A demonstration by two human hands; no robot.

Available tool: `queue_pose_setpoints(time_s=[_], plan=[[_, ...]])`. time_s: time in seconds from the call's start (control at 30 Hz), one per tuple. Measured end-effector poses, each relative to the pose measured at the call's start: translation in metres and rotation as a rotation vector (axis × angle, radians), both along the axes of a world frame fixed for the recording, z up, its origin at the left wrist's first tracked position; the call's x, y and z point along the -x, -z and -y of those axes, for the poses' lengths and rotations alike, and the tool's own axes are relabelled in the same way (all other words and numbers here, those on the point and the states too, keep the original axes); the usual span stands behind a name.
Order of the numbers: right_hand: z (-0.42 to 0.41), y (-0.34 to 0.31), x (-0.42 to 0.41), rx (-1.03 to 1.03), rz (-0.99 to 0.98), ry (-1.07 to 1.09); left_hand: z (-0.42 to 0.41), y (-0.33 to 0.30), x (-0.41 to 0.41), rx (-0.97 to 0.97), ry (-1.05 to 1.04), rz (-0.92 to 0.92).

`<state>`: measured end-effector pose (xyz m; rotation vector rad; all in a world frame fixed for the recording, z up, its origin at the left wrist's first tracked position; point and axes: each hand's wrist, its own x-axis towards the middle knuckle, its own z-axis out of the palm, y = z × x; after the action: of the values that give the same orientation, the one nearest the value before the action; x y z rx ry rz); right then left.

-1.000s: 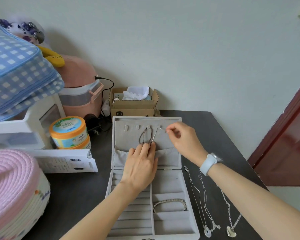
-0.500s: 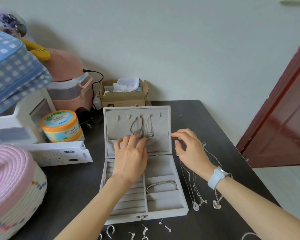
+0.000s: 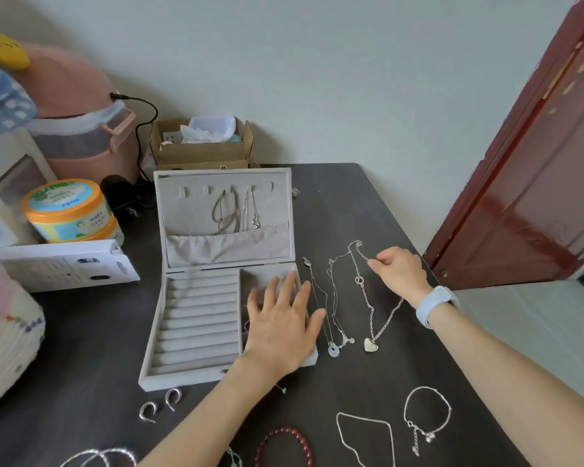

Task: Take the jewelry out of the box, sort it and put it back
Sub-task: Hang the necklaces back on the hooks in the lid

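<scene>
Grey velvet jewelry box open on dark bench, lid upright against cardboard box behind. Lid interior: row of small hooks, two hung necklaces dropping to a gathered fabric pocket. Base: ring-roll rows on left half, square compartments on right half, largely hidden.

Left hand spread flat, fingers straight, over right compartments of box; gripping nothing. Contact with the box lining not discernible.

Right hand with pale blue wristband, just right of box; thumb and forefinger pinching the chain of heart-pendant necklace. Chain silver, with a ring-and-bar clasp midway; heart pendant flat on bench.

Between box and that chain: two more thin silver necklaces laid roughly parallel, one with pale ring pendant, one with small ornate pendant.

Near front edge of bench: two silver hoop earrings, dark red bead bracelet, thin silver chain loop, silver charm bracelet, silver bangles partly cut off.

Left of box: orange-and-blue tin, white carton.
</scene>
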<state>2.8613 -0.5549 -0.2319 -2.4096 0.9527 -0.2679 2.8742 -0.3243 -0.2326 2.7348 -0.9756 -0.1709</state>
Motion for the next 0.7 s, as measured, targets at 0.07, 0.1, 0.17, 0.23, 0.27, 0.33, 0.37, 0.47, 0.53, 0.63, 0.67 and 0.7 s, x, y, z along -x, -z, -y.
queue_pose_setpoints(time_s=[0.07,0.1,0.17,0.23,0.27,0.33,0.37,0.47,0.53,0.63,0.67,0.7], plan=[[-0.001,-0.004,-0.006,0.035,-0.092,0.008,0.0,0.002,0.001,0.0,-0.013,0.004],[-0.001,-0.004,-0.01,0.052,-0.119,0.007,0.001,0.002,0.002,0.004,-0.016,0.007],[-0.003,-0.002,-0.014,0.097,-0.162,-0.009,0.001,0.002,0.003,0.004,-0.022,0.026],[-0.004,0.0,-0.015,0.103,-0.159,-0.031,0.001,0.002,0.004,0.014,-0.024,0.023],[-0.004,-0.001,-0.015,0.062,-0.112,-0.047,0.001,0.002,0.004,0.017,-0.026,0.021],[-0.005,-0.008,-0.011,-0.099,0.065,-0.062,0.001,0.002,0.004,0.029,-0.028,0.023],[-0.005,-0.015,-0.009,-0.176,0.166,-0.063,0.0,0.003,0.004,0.035,-0.03,0.027],[-0.014,-0.051,-0.004,-0.254,0.397,-0.112,0.0,0.002,0.005,0.055,-0.034,0.025],[-0.025,-0.082,0.0,-0.316,0.488,-0.168,0.0,0.0,0.007,0.066,-0.04,0.019],[-0.045,-0.128,0.004,-0.374,0.584,-0.239,-0.002,-0.007,0.004,0.134,-0.045,-0.022],[-0.052,-0.141,0.004,-0.391,0.621,-0.26,-0.004,-0.011,0.002,0.182,-0.044,-0.032],[-0.059,-0.154,0.003,-0.404,0.66,-0.283,-0.006,-0.016,-0.001,0.246,-0.039,-0.04]])
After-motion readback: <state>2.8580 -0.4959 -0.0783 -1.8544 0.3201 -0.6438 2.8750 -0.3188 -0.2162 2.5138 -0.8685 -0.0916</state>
